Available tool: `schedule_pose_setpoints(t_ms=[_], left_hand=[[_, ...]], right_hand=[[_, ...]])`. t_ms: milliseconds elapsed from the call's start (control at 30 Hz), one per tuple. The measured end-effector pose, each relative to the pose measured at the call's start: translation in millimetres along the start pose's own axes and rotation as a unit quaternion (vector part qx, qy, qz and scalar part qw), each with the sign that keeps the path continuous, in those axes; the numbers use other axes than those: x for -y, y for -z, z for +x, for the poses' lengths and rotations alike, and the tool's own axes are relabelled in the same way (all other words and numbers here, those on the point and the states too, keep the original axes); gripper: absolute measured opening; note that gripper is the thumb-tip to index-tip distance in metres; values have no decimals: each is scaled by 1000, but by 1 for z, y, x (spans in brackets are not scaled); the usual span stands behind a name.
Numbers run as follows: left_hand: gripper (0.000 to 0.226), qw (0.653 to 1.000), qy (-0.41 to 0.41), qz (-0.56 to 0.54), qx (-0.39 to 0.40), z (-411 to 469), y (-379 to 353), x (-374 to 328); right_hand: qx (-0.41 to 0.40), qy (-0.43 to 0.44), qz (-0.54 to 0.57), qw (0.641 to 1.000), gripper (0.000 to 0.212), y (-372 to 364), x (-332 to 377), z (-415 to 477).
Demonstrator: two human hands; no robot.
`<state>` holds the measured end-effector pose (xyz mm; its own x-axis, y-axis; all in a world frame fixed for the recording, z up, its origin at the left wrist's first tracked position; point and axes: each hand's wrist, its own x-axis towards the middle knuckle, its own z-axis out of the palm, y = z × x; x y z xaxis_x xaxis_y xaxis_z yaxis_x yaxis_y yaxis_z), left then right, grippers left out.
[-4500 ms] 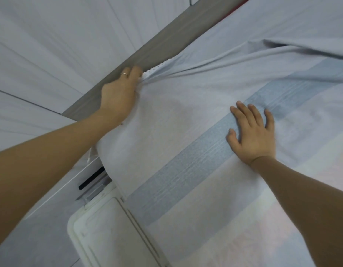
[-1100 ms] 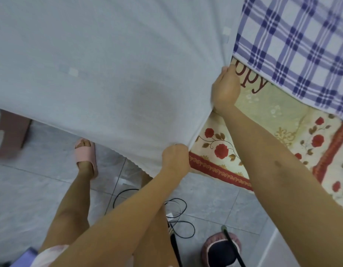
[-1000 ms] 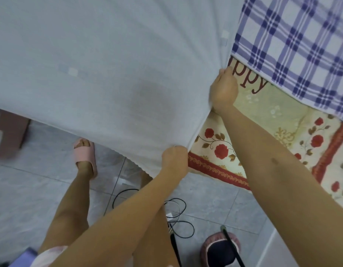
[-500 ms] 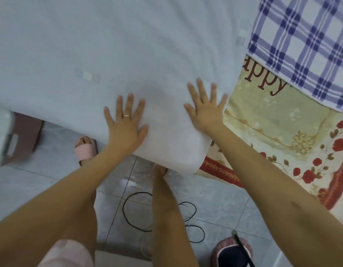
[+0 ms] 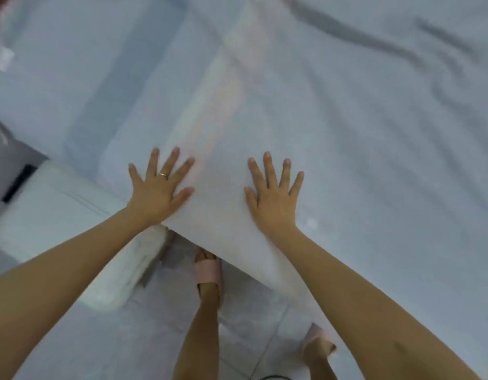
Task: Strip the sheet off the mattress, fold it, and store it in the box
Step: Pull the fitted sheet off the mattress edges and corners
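Pale grey-blue fabric sheet [image 5: 346, 119]: where does it lie? – first speaker.

It is spread over the bed and fills most of the view, from far left to far right. It has soft wrinkles at the far right and a faint pastel stripe running away from the hands. Its near edge hangs over the side of the bed. – second speaker.

First: And the hands?

Second: Both are released and hold nothing. The left hand [image 5: 157, 192] lies palm down on the sheet near its near edge, fingers straight and fanned, with a thin metal ring [image 5: 163, 175] on one finger. The right hand [image 5: 273, 196] lies the same way, just to the right of it, the two apart.

First: Is the box in view?

Second: Yes. A white plastic box [image 5: 45, 215] with a closed lid sits low at the near left. The sheet's edge covers its far side in this view.

First: Anything else?

Second: Below the sheet's edge, a foot in a pink slipper [image 5: 207, 272] stands on the pale grey tiled floor [image 5: 127, 338].
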<state>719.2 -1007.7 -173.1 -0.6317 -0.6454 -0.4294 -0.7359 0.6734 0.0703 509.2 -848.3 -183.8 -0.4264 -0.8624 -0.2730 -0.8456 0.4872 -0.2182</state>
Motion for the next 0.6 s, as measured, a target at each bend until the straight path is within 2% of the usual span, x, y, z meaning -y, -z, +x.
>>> schedule_pose_setpoints(t_ms=[100, 200, 367, 500, 600], left_hand=[[73, 992, 118, -48, 8, 20, 22, 99], [79, 980, 173, -98, 14, 47, 45, 162], [85, 948, 280, -149, -26, 105, 73, 253], [98, 932, 318, -167, -53, 137, 87, 314], [99, 924, 334, -153, -106, 153, 85, 323]], right_hand=[[23, 42, -25, 999, 59, -2, 73, 66], [22, 40, -34, 998, 63, -2, 131, 131], [-35, 33, -43, 998, 62, 5, 207, 233], [-85, 70, -54, 992, 61, 13, 253, 308], [-110, 87, -71, 988, 63, 17, 276, 354]])
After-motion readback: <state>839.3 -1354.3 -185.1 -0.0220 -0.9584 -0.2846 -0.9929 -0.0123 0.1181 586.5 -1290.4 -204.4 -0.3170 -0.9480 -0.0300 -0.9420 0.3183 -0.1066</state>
